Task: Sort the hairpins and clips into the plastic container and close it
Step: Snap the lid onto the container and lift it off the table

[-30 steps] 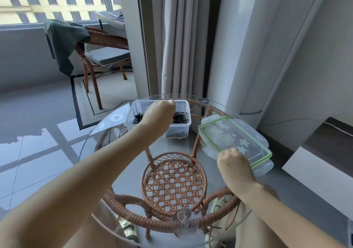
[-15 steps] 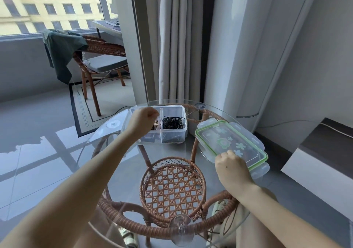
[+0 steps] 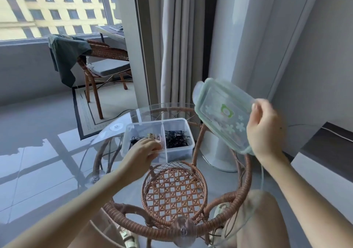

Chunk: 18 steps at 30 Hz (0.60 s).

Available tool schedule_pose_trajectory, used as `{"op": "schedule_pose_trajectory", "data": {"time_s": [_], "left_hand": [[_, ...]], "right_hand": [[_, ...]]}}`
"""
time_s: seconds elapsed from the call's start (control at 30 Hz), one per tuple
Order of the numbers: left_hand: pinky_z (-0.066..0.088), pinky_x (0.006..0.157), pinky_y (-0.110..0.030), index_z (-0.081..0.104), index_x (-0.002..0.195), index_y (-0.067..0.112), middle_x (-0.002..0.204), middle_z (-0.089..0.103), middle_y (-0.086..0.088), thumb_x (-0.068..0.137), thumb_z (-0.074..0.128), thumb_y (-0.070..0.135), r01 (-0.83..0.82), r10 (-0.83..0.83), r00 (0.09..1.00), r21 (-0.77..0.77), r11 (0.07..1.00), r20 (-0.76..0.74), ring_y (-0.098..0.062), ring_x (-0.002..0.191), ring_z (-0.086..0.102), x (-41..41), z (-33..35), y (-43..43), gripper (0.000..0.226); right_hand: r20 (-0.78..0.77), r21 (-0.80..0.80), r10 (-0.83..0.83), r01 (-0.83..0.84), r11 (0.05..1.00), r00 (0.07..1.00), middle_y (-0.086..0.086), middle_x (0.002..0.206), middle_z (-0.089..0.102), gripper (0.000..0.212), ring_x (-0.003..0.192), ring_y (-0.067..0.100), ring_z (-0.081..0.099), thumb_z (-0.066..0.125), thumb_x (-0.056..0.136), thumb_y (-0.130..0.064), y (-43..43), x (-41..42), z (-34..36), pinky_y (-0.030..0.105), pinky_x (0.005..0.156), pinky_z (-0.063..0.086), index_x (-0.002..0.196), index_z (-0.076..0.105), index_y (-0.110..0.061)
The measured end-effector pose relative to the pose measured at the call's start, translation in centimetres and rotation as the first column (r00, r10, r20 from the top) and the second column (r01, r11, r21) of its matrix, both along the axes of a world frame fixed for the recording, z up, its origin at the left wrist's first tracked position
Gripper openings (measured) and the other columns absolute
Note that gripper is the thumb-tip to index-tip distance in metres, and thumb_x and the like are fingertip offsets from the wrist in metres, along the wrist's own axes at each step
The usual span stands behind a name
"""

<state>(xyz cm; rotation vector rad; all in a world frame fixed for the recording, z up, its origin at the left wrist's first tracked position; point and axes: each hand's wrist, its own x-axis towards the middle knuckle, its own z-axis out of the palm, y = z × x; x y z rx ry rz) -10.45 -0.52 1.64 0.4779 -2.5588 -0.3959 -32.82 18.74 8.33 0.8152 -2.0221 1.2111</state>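
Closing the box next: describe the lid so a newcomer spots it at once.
Find the round glass-topped rattan table. Above its right edge the right hand holds a tilted clear lid. Only it has a green rim and pale flower prints.

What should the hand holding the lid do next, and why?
Probably swing the green-rimmed lid over the clear container, once the left hand pulls out. The right hand holds the lid tilted in the air to the container's right; the container sits open with black hairpins inside, and the left hand's fingers are in its left compartment.
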Motion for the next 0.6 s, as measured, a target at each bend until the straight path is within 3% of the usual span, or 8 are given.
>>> {"op": "schedule_pose_trajectory", "data": {"time_s": [0.1, 0.17, 0.23, 0.27, 0.33, 0.37, 0.5, 0.6], "left_hand": [[0.041, 0.072, -0.003, 0.07, 0.096, 0.013, 0.094, 0.065, 0.006, 0.083, 0.064, 0.008, -0.033, 0.034, 0.999, 0.047, 0.998, -0.023, -0.003, 0.082, 0.057, 1.5, 0.5, 1.5, 0.015], [0.05, 0.07, -0.01, 0.069, 0.095, 0.014, 0.089, 0.061, 0.011, 0.084, 0.062, 0.009, -0.107, 0.119, 0.987, 0.112, 0.988, -0.105, 0.002, 0.075, 0.058, 2.1, 2.1, 1.8, 0.014], [0.052, 0.071, -0.019, 0.066, 0.096, 0.012, 0.086, 0.064, 0.007, 0.088, 0.056, 0.011, -0.204, 0.28, 0.922, 0.278, 0.939, -0.268, -0.005, 0.073, 0.06, 2.5, 4.2, 1.2, 0.013], [0.052, 0.072, -0.025, 0.063, 0.098, 0.009, 0.085, 0.066, 0.002, 0.092, 0.051, 0.014, -0.171, 0.348, 0.876, 0.461, 0.871, -0.334, -0.013, 0.073, 0.062, 2.7, 5.2, 0.8, 0.014], [0.05, 0.071, -0.031, 0.059, 0.096, 0.005, 0.08, 0.063, -0.008, 0.096, 0.041, 0.02, 0.003, 0.432, 0.83, 0.778, 0.629, -0.352, -0.022, 0.072, 0.06, 2.9, 6.7, -0.4, 0.023], [0.05, 0.069, -0.031, 0.059, 0.093, 0.005, 0.077, 0.062, -0.011, 0.096, 0.042, 0.022, 0.013, 0.436, 0.847, 0.831, 0.556, -0.305, -0.022, 0.07, 0.059, 2.9, 6.9, -1.0, 0.024], [0.047, 0.052, -0.02, 0.065, 0.081, 0.001, 0.063, 0.059, -0.007, 0.079, 0.067, 0.007, -0.251, 0.458, 0.887, 0.768, 0.589, -0.061, -0.015, 0.053, 0.052, 3.4, 5.5, -3.5, 0.007], [0.04, 0.051, -0.023, 0.066, 0.066, 0.0, 0.057, 0.053, -0.01, 0.074, 0.069, 0.002, -0.284, 0.469, 0.883, 0.826, 0.486, 0.027, -0.016, 0.051, 0.046, 3.7, 4.7, -4.6, 0.009]], "right_hand": [[0.261, -0.195, 0.321, -0.276, 0.941, 0.91, 0.001, 0.078, 0.068, 0.02, 0.076, 0.021, 0.069, 0.042, 0.092, -0.017, -1.1, 0.1, 2.6, 0.037, 0.068, 0.053, 0.083, 0.06, -0.021], [0.418, -0.277, 0.451, -0.362, 0.89, 0.789, -0.002, 0.069, 0.065, 0.027, 0.063, 0.008, 0.065, 0.044, 0.094, -0.013, -2.6, 0.4, 4.0, 0.025, 0.058, 0.05, 0.073, 0.057, -0.024], [0.586, -0.257, 0.486, -0.42, 0.87, 0.648, 0.001, 0.06, 0.064, 0.028, 0.043, 0.0, 0.055, 0.046, 0.093, -0.007, -4.3, 0.9, 4.6, 0.013, 0.044, 0.042, 0.07, 0.058, -0.019], [0.663, -0.224, 0.483, -0.464, 0.857, 0.572, 0.001, 0.057, 0.063, 0.027, 0.037, -0.002, 0.051, 0.047, 0.092, -0.005, -5.2, 1.2, 4.5, 0.011, 0.039, 0.038, 0.07, 0.058, -0.016], [0.768, -0.132, 0.441, -0.558, 0.819, 0.465, 0.003, 0.058, 0.063, 0.021, 0.033, -0.003, 0.049, 0.049, 0.091, -0.005, -7.4, 1.7, 3.8, 0.01, 0.036, 0.035, 0.075, 0.059, -0.01], [0.795, -0.077, 0.411, -0.597, 0.798, 0.446, 0.005, 0.062, 0.062, 0.018, 0.034, -0.003, 0.051, 0.048, 0.092, -0.005, -8.4, 1.8, 3.4, 0.01, 0.036, 0.035, 0.079, 0.06, -0.009], [0.842, -0.006, 0.366, -0.672, 0.741, 0.396, 0.006, 0.072, 0.062, 0.02, 0.045, 0.001, 0.063, 0.05, 0.091, -0.003, -12.5, 2.1, 1.4, 0.014, 0.045, 0.046, 0.074, 0.06, -0.008], [0.745, 0.229, 0.28, -0.626, 0.746, 0.606, 0.008, 0.075, 0.063, 0.016, 0.063, 0.016, 0.06, 0.061, 0.086, -0.012, -14.4, 1.9, 0.1, 0.028, 0.06, 0.046, 0.074, 0.067, -0.003]]}}
